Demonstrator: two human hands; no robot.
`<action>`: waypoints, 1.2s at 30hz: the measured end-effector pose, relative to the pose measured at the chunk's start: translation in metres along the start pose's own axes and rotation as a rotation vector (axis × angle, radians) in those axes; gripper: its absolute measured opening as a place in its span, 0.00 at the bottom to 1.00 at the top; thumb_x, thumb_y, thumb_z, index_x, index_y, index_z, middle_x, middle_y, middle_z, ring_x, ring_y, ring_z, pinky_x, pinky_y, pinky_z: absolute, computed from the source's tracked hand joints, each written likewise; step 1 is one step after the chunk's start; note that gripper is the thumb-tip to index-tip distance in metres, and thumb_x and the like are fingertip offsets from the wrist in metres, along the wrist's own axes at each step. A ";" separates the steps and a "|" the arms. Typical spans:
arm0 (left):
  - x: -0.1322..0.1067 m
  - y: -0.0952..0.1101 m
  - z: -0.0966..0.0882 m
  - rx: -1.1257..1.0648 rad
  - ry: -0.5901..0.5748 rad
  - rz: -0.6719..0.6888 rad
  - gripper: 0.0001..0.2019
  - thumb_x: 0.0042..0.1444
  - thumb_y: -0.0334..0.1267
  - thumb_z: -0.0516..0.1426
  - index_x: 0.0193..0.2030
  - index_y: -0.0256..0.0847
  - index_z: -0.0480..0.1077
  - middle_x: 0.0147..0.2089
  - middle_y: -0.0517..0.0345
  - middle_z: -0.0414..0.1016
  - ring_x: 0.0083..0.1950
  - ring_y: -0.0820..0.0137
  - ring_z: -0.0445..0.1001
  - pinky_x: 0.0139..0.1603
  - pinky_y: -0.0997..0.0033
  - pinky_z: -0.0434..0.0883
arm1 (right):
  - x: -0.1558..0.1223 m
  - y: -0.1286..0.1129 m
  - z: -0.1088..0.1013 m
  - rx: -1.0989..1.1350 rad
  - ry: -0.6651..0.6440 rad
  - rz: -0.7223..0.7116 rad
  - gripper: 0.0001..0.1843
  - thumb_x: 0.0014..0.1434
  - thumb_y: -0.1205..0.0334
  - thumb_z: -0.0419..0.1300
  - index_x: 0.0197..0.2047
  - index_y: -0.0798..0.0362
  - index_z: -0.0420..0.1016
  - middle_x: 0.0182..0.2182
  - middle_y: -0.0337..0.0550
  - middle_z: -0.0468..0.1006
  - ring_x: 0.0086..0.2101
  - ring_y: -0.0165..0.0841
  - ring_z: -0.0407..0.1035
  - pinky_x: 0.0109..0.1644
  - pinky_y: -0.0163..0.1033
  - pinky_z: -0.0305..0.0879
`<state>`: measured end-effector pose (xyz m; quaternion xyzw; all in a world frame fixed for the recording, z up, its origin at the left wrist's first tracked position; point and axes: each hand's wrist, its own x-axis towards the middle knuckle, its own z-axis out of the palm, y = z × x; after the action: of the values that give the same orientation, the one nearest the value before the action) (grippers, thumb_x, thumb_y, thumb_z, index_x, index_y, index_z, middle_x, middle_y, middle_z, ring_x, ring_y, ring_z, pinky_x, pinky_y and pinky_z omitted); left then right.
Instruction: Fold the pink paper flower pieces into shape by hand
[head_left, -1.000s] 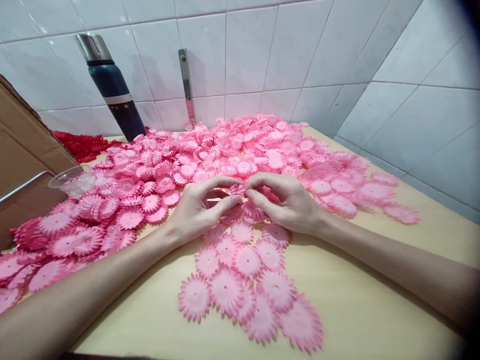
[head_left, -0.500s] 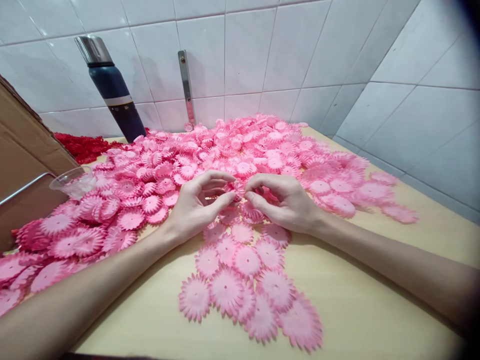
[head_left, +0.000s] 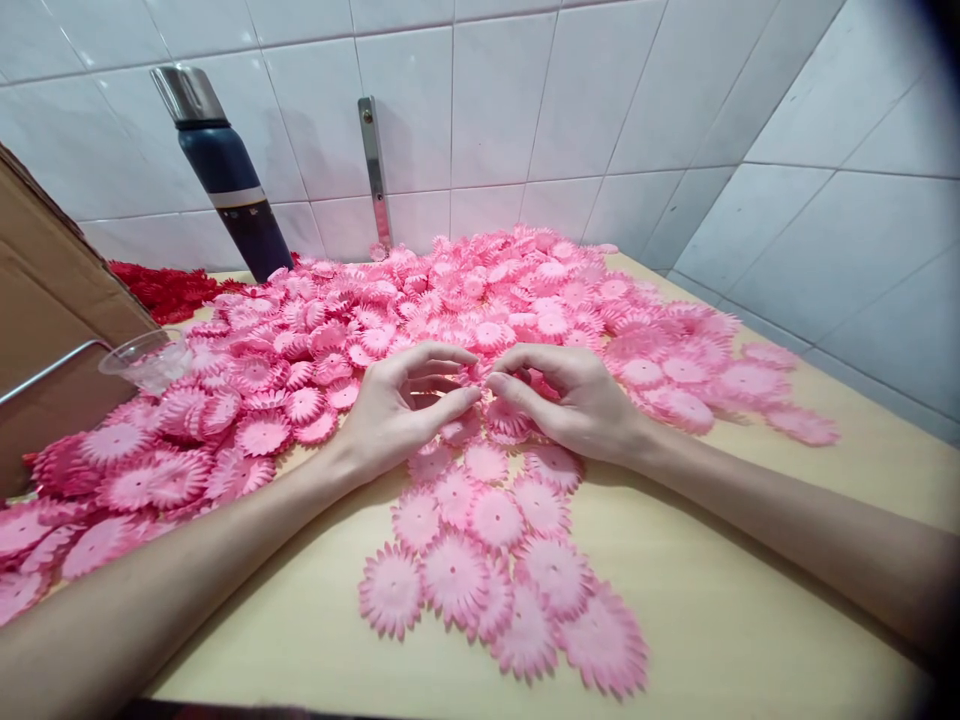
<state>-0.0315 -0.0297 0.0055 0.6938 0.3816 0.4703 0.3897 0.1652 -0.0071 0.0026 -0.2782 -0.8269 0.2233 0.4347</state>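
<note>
Over the middle of the table my left hand [head_left: 412, 400] is closed, its thumb and curled fingers pinching a pink fabric petal disc [head_left: 472, 374]. Opposite it, my right hand [head_left: 566, 400] pinches with thumb and forefinger at the same disc. The fingers cover most of that disc, and the two sets of fingertips almost meet. Below the hands lies a loose patch of similar scalloped discs [head_left: 495, 520], spread flat and overlapping, with a small hole in the centre of several. Behind the fingers rises a large heap of pink petal discs [head_left: 450, 275].
A dark blue bottle [head_left: 232, 190] with a steel cap stands against the tiled wall [head_left: 495, 110]. Red petal pieces [head_left: 169, 290] lie at the back left, near a clear plastic cup [head_left: 146, 360] and a cardboard box [head_left: 60, 290]. A metal bracket [head_left: 373, 165] is on the wall.
The right thumb and fingertips have moved slightly left, closer to the left hand's fingertips. The pink disc between them is now more hidden. The discs on the table lie as before.
</note>
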 end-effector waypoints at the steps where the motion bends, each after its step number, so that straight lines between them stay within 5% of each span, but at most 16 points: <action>1: 0.000 0.000 0.000 0.003 0.006 0.006 0.13 0.51 0.39 0.64 0.43 0.39 0.74 0.43 0.53 0.79 0.45 0.64 0.79 0.46 0.64 0.79 | 0.000 0.000 0.000 -0.011 0.001 0.006 0.05 0.61 0.66 0.57 0.34 0.53 0.73 0.26 0.41 0.77 0.26 0.30 0.68 0.29 0.38 0.66; 17: 0.003 0.001 0.006 -0.010 0.123 0.092 0.06 0.51 0.32 0.64 0.37 0.38 0.75 0.38 0.57 0.81 0.41 0.68 0.81 0.43 0.72 0.80 | -0.001 0.000 0.002 -0.199 0.201 -0.057 0.10 0.52 0.74 0.58 0.25 0.51 0.67 0.19 0.36 0.71 0.20 0.27 0.64 0.24 0.35 0.61; 28: 0.000 -0.003 0.002 -0.080 0.025 0.095 0.11 0.50 0.28 0.63 0.42 0.39 0.76 0.42 0.57 0.79 0.46 0.69 0.79 0.45 0.73 0.79 | -0.001 -0.002 0.002 -0.165 0.096 -0.106 0.08 0.58 0.63 0.61 0.28 0.54 0.71 0.21 0.39 0.73 0.21 0.27 0.64 0.25 0.35 0.61; 36: 0.001 -0.003 0.004 -0.123 -0.055 0.077 0.10 0.46 0.30 0.67 0.36 0.37 0.73 0.45 0.55 0.76 0.46 0.67 0.78 0.49 0.65 0.79 | -0.002 0.003 0.005 -0.189 0.070 -0.213 0.05 0.59 0.68 0.58 0.30 0.56 0.71 0.23 0.41 0.75 0.22 0.27 0.66 0.25 0.35 0.63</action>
<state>-0.0285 -0.0284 0.0017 0.6953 0.3139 0.4884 0.4236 0.1630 -0.0070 -0.0032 -0.2363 -0.8533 0.0874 0.4566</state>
